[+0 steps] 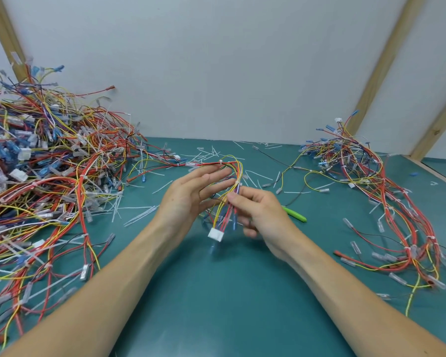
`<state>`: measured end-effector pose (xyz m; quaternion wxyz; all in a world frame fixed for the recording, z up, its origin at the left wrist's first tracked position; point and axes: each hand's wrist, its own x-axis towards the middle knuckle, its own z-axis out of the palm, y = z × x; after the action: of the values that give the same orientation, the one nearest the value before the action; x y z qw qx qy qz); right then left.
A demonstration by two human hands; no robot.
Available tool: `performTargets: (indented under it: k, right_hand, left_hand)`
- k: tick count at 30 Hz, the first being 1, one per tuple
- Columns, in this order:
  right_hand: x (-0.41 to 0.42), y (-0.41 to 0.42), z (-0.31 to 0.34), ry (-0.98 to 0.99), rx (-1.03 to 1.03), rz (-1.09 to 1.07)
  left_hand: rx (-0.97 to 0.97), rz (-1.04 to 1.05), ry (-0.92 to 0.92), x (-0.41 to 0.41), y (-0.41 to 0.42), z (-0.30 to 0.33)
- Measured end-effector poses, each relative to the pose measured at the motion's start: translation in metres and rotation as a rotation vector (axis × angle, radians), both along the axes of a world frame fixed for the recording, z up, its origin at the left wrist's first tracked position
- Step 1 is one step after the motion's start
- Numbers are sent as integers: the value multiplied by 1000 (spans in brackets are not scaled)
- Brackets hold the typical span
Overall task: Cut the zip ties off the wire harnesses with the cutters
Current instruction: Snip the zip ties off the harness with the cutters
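Note:
A wire harness of red, yellow and blue wires hangs between my hands above the middle of the green mat, looped at the top, with a white connector dangling at its lower end. A white zip tie binds the bundle just above my right fingertips. My right hand pinches the bundle below that tie. My left hand lies under the wires with its fingers straight. The green-handled cutters lie on the mat behind my right hand, mostly hidden by it.
A large tangled pile of harnesses fills the left of the green mat. A smaller pile of harnesses lies on the right. Several cut zip tie pieces litter the far middle. A grey wall and wooden posts stand behind.

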<state>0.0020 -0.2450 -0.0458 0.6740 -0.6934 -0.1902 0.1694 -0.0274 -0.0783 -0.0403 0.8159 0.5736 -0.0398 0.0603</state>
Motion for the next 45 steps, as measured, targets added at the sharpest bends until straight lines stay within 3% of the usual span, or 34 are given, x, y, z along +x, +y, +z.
performTargets:
  k: [4, 8, 14, 21, 33, 41, 43, 45]
  right_hand:
    - [8, -8, 3, 65, 109, 6]
    - [10, -10, 2, 43, 110, 33]
    - [9, -8, 2, -75, 26, 18]
    - [-2, -4, -1, -517, -205, 14]
    - [-8, -2, 0, -935, -649, -209]
    - [-5, -5, 1, -1030, -746, -245]
    - [-6, -5, 1, -983, -727, -243]
    - [-3, -5, 3, -785, -533, -250]
  left_hand:
    - [-8, 287, -34, -2, 2, -1]
    - [122, 494, -89, -1, 7, -3]
    - [415, 494, -63, -3, -2, -10]
    - [432, 468, -160, -6, -8, -5]
    - [537, 419, -165, -8, -11, -8]
    - [465, 377, -161, -7, -12, -7]
    - [457, 364, -167, -6, -12, -9]
    - [450, 364, -169, -6, -13, -10]
